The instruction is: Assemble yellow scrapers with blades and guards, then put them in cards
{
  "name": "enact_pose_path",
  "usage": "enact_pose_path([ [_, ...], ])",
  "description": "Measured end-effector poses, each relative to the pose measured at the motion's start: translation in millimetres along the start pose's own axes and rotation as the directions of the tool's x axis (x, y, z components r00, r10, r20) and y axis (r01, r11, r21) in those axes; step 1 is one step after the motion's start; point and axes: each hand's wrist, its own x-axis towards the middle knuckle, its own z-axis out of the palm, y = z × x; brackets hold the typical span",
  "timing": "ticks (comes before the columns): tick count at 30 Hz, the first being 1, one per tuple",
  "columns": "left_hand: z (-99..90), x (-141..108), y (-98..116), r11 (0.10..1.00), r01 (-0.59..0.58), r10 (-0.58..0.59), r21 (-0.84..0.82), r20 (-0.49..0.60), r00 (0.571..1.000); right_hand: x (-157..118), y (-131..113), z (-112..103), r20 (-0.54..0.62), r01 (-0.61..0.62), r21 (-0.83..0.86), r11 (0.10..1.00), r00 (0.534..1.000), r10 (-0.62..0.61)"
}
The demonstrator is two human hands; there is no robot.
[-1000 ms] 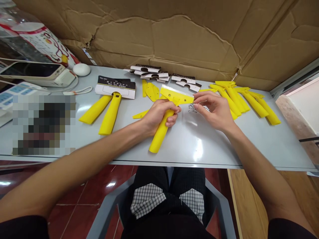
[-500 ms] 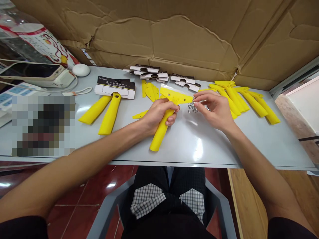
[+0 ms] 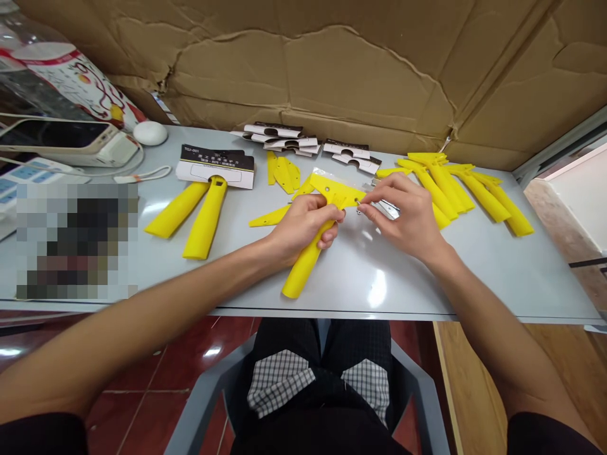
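Between the two hands, around mid-worktop [image 3: 408, 284], one T-shaped yellow scraper [image 3: 308, 258]. Left hand [image 3: 303, 229] has it, wrapped round the neck and upper handle. Long axis slants: butt toward the person and a bit left, scraper head [image 3: 337, 194] away and to the right. Head crosses that axis, so its right end points at the right hand [image 3: 408, 215]. Key relation: right thumb and fingertips form a narrow pinch right at that end, by the hole; can't tell if they have a tiny screw or just the head's edge. Right hand is nearer the hole, left nearer the handle. Butt stops short of the front edge; can't tell if it rests or floats. Shiny metal pieces [image 3: 389, 208] show partly behind the right fingers.

Room: widest stretch of surface runs from handle to right forearm, down to the front edge. Far side tighter: yellow plates [image 3: 284, 175] near the head, folded cards [image 3: 279, 131], then cardboard [image 3: 308, 76]. Yellow handles [image 3: 450, 188] fan out past the right hand; two carded scrapers [image 3: 206, 218] lie well left.
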Motion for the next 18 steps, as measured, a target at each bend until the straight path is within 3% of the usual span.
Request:
enact_pose_path([
  [4,2.7,-6,0,0.995,-0.027,0.028,0.101,-0.01,1.0,1,-5,-3,0.04,-0.037,-0.004,0.999,0.999,0.037],
  [8,5.8,-12,0,0.979,-0.037,0.041,0.203,-0.014,0.999,3,-11,-9,0.097,-0.155,-0.014,0.988,0.983,0.156],
  [14,9.1,-16,-2,0.953,-0.032,0.038,0.303,-0.015,0.999,7,-17,-20,0.292,-0.399,-0.014,0.917,0.875,0.385],
  [18,8.4,-16,-3,0.955,-0.054,0.06,0.29,-0.011,0.998,7,-16,-17,0.289,-0.52,0.019,0.854,0.821,0.493],
])
